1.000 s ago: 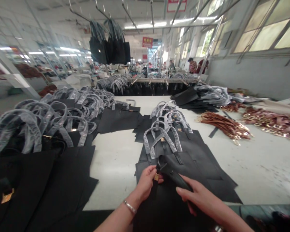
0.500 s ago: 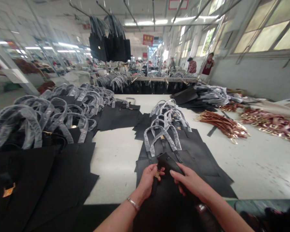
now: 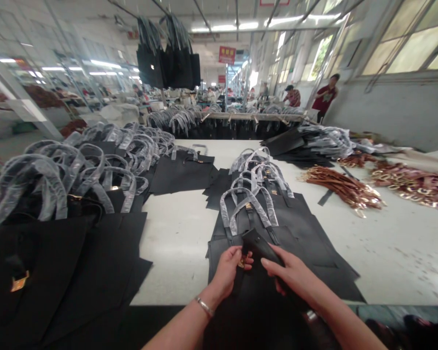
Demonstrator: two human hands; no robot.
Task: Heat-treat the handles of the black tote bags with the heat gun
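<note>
In front of me hangs a black leather bag panel (image 3: 257, 291), its upper edge bent up between my hands. My left hand (image 3: 229, 267) pinches a small gold metal clasp (image 3: 243, 261) at the panel's left side. Around the panel's right side my right hand (image 3: 288, 267) is closed, thumb on top. Just beyond lies a stack of black bag panels (image 3: 295, 228), topped by handles wrapped in clear plastic (image 3: 248, 204). The panel's lower part is too dark to make out.
More black bag panels (image 3: 105, 257) with wrapped handles cover the left of the white table (image 3: 171, 243). Bundles of brown straps (image 3: 343, 187) lie at the right. Black bags (image 3: 168, 63) hang from an overhead rack. A person in red (image 3: 324, 97) stands by the wall.
The whole view has shifted slightly, so things appear a little further right. My hands keep nearly the same hold on the panel and clasp. The person in red has moved a little.
</note>
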